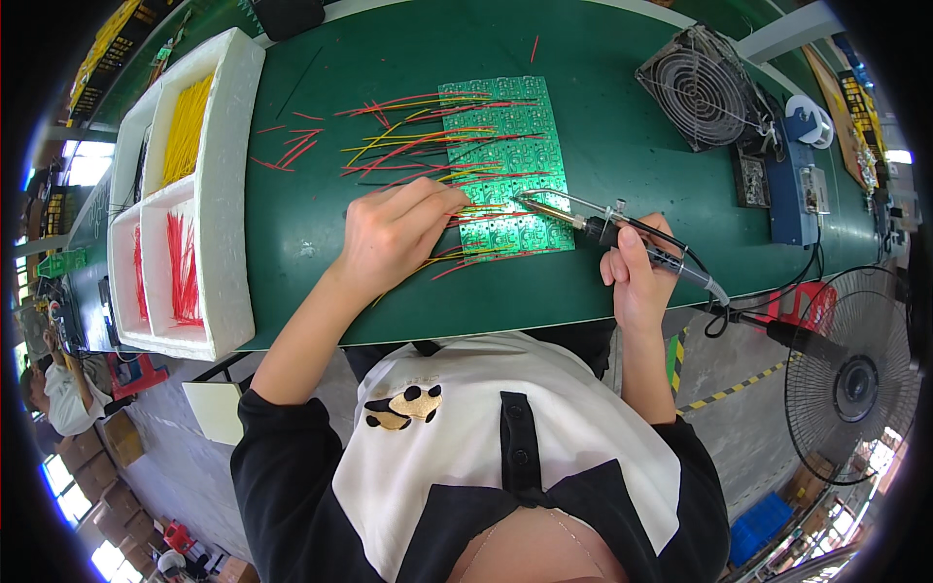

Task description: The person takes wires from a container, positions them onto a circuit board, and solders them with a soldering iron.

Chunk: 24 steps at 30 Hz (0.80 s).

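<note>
A green circuit board panel lies on the green table mat, with red, yellow and black wires running across it and out past its left edge. My right hand is closed around a soldering iron that has a thin metal feed tube along it. Its tip is at the lower middle of the panel. My left hand lies at the panel's left edge, fingers pinched together by the wires. Its fingertips seem to hold a wire, though they partly hide it.
A white foam box at the left holds yellow and red wires in compartments. Loose red wires lie beside it. A fume fan and a blue solder feeder stand at the right. A floor fan stands beyond the table edge.
</note>
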Available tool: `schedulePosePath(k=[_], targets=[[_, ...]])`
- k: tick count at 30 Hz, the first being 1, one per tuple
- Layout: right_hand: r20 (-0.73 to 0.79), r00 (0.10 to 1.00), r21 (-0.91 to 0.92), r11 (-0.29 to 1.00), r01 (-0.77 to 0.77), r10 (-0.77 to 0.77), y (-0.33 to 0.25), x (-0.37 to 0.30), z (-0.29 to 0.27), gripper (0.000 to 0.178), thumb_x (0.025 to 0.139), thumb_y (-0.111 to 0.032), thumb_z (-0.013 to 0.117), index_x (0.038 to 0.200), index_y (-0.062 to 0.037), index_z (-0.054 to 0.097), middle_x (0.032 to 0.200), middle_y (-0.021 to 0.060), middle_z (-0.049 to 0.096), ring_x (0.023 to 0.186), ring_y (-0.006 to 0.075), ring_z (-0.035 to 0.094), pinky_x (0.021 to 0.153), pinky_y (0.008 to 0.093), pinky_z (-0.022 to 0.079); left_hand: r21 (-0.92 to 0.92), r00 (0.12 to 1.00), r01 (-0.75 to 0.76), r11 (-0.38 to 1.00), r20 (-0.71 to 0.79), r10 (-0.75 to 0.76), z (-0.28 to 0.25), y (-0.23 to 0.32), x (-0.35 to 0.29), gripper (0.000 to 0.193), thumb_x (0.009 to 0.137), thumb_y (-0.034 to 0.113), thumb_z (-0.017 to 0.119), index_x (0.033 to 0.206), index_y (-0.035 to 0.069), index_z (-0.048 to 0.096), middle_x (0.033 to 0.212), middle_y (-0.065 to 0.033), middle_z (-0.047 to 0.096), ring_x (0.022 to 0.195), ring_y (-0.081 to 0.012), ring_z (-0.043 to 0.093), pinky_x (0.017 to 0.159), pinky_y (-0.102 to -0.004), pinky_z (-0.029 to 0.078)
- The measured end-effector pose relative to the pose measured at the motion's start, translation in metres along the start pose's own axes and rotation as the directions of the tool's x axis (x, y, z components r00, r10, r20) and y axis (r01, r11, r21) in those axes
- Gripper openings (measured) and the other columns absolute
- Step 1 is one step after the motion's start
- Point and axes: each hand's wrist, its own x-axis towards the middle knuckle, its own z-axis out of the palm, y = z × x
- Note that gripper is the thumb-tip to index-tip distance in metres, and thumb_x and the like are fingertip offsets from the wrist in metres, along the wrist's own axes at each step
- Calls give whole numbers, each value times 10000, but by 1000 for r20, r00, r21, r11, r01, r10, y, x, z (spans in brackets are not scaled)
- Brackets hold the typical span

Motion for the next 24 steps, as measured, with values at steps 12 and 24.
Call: schedulePosePath(k=[12,24], targets=[[-3,1000,-12,1000,26,-26,-1,-2,1,189,812,-126,603,753,-27,453,564,-5,433,423,30,351,386,203,350,-28,999,-15,1000,-33,14,-3,1,-1,182,639,-41,633,806,33,628,744,-60,617,610,-177,604,507,-249,473],[8,1000,-1,1000,22,-22,-1,-1,0,209,807,-136,613,752,-36,437,559,-9,425,424,32,351,388,204,348,22,999,-37,999,-29,37,-1,0,-2,179,630,-20,646,797,43,634,730,-49,618,582,-166,593,485,-243,462]])
